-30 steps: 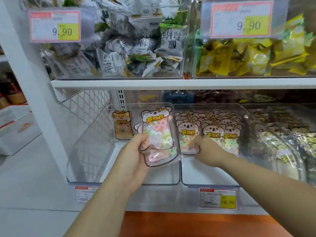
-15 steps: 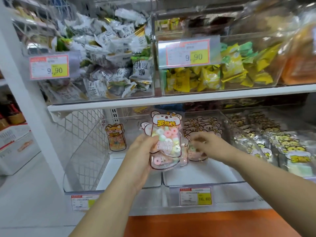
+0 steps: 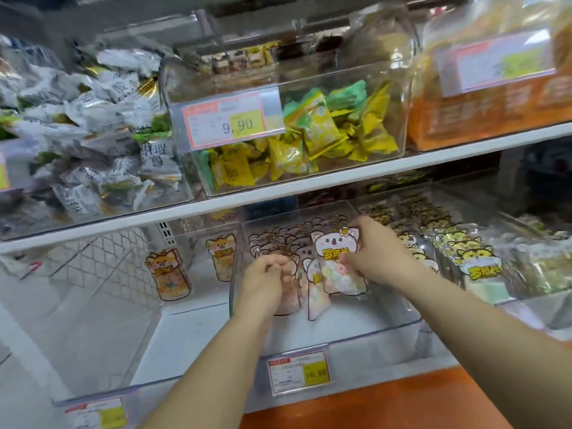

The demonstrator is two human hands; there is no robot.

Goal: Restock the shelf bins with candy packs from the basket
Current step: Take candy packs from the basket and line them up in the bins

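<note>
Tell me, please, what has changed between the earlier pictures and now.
The koala pack passed from the left hand to the right hand, which now grips it upright inside the middle bin. The left hand moved right into that bin, fingers curled; whether it holds anything, I cannot tell. The two orange packs in the left bin stayed put.

Above the 16.80 price tag (image 3: 298, 371): one left hand (image 3: 266, 283), and one right hand (image 3: 371, 252) gripping one koala pack (image 3: 335, 252). I count five price tags altogether. On the shelf over it, three stocked bins (image 3: 387, 88). Up-left of it, two orange dog packs (image 3: 168, 274), one perhaps a reflection.
</note>
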